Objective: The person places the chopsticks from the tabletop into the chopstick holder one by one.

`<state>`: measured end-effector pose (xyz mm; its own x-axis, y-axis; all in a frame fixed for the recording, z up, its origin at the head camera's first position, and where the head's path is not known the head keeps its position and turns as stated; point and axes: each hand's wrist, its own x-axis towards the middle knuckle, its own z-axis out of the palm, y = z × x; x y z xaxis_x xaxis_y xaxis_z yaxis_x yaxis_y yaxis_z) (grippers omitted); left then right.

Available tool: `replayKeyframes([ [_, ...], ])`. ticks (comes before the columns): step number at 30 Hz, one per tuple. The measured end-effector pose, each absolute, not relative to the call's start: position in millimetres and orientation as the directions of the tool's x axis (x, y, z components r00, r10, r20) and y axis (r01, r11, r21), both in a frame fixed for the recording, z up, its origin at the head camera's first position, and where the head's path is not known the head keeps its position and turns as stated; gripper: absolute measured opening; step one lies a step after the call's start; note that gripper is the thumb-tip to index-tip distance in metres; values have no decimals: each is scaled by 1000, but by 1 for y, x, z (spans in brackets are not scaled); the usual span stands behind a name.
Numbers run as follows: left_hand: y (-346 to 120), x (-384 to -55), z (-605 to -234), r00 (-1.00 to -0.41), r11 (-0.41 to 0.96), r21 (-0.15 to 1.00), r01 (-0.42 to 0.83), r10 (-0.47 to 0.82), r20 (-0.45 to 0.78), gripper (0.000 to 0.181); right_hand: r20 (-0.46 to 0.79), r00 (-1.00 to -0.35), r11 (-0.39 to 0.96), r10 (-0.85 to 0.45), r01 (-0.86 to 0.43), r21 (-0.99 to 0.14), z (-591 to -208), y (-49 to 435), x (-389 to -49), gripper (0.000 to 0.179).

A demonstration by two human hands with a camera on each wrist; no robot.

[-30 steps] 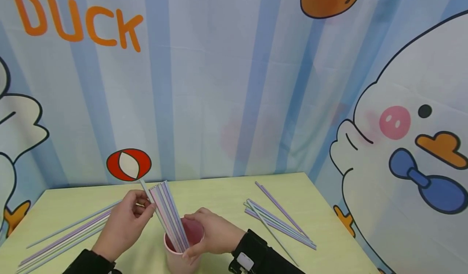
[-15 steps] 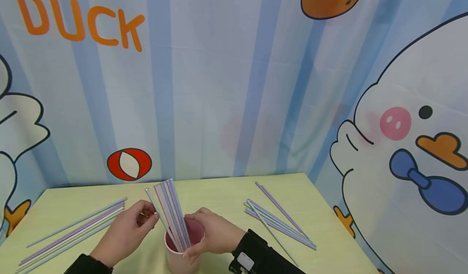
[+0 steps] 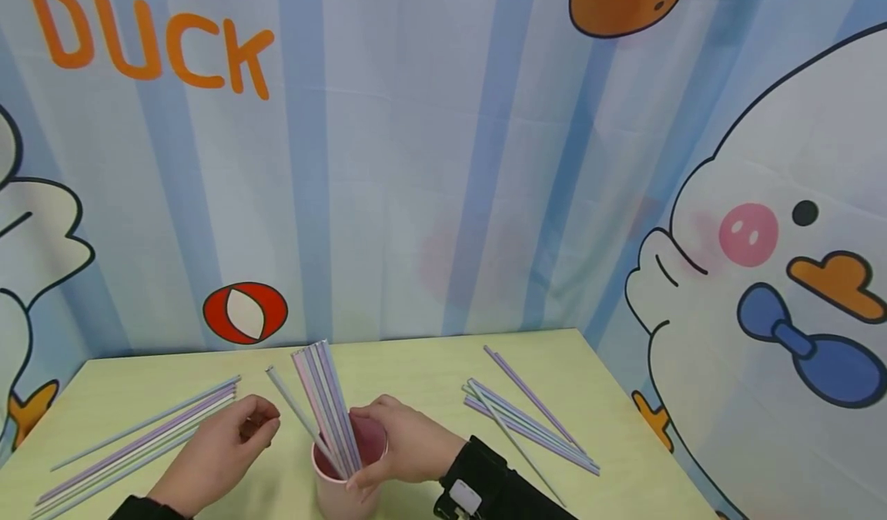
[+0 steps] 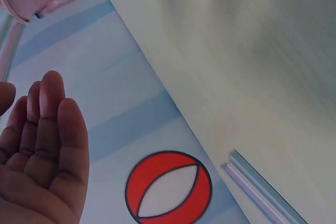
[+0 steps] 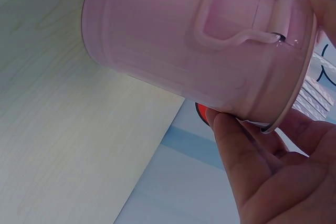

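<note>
My right hand (image 3: 409,437) grips a small pink bucket (image 5: 152,35) at its rim, thumb on the near side and fingers on the far side. A bundle of thin pastel sticks (image 3: 326,404) leans in the bucket, pink, white and lilac. One pale grey-blue stick (image 3: 291,400) stands slightly apart from the bundle, its lower end inside the bucket and its top tilted left. My left hand (image 3: 225,443) is left of that stick, fingers loosely bent and holding nothing. The left wrist view has its fingers (image 4: 47,124) near the bucket.
Several sticks (image 3: 132,451) lie on the table at the left, partly behind my left hand. Another loose group of sticks (image 3: 527,420) lies at the right, some crossing. A striped duck-print curtain (image 3: 416,158) stands right behind the pale yellow table (image 3: 430,366).
My left hand has let go of the grey-blue stick, after lowering it into the bucket, and moved down and left. The stick now leans further left. The right hand stays on the bucket.
</note>
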<state>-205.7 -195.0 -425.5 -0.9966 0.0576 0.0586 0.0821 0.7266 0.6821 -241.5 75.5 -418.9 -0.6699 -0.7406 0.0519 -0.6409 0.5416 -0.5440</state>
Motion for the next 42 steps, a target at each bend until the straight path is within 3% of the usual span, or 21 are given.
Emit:
replayKeyframes([
  [8,-237,-216,-444,-994,867,492,79,32,104,20,47,-672,534,-739,-627,-567,-419,75,-242,87],
  [17,-275,-227,-461,-999,950,312,34,34,4,30,40,-677,539,-735,-619,-571,-419,75,-242,86],
  [22,-285,-226,-469,-998,974,221,56,51,30,29,37,-678,541,-734,-617,-571,-419,75,-242,86],
  [42,-297,-226,-499,-998,996,80,42,38,53,33,44,-667,526,-744,-624,-578,-422,76,-244,84],
])
